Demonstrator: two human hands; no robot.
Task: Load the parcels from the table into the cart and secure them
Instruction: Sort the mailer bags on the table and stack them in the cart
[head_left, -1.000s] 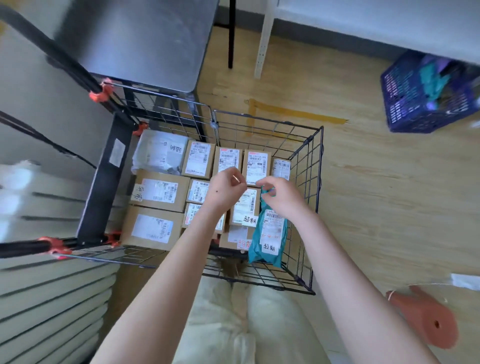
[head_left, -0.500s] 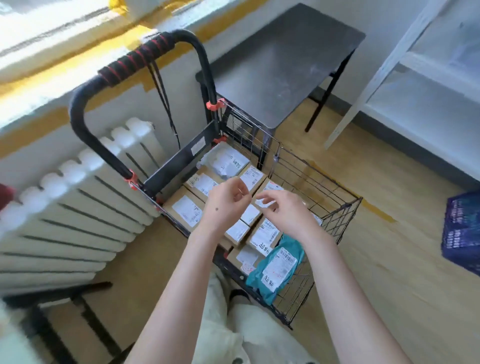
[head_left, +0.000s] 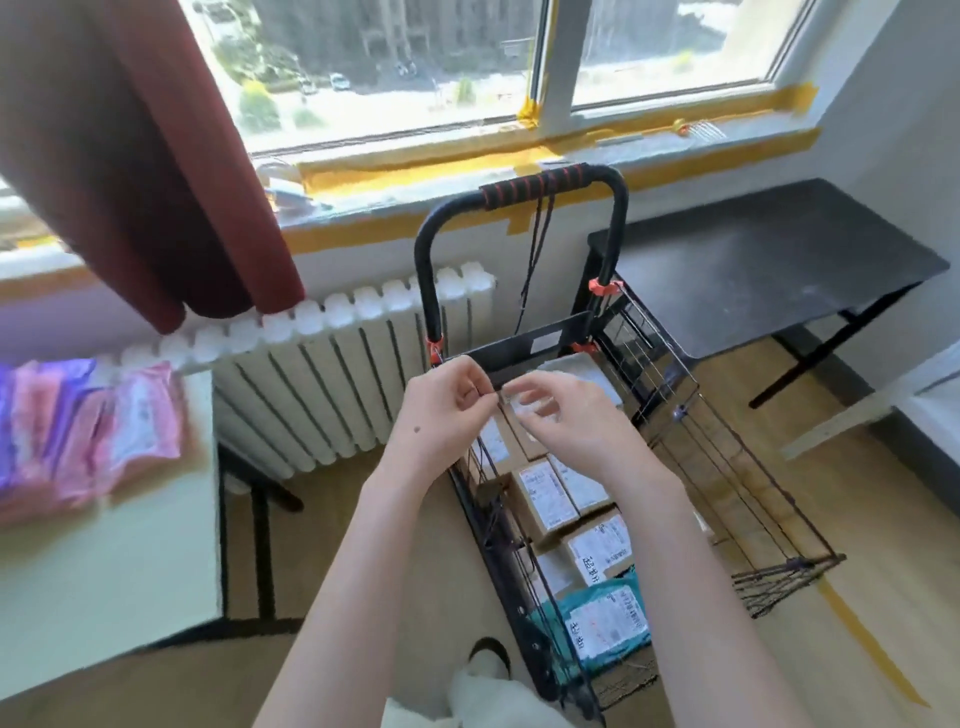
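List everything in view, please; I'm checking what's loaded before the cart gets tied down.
cart: one, black wire, on the floor
cardboard boxes: several, brown with white labels, in the cart
mailer bag: one, teal, cart's near end
cords: thin, black, hanging from the cart's handle
table: one, black, right of the cart
radiator: one, white, left of the cart
curtain: one, dark red, upper left
packets: a pile, pink and purple, far left
left hand: one, fingers curled, over the cart's far end
right hand: one, blurred, beside the left hand
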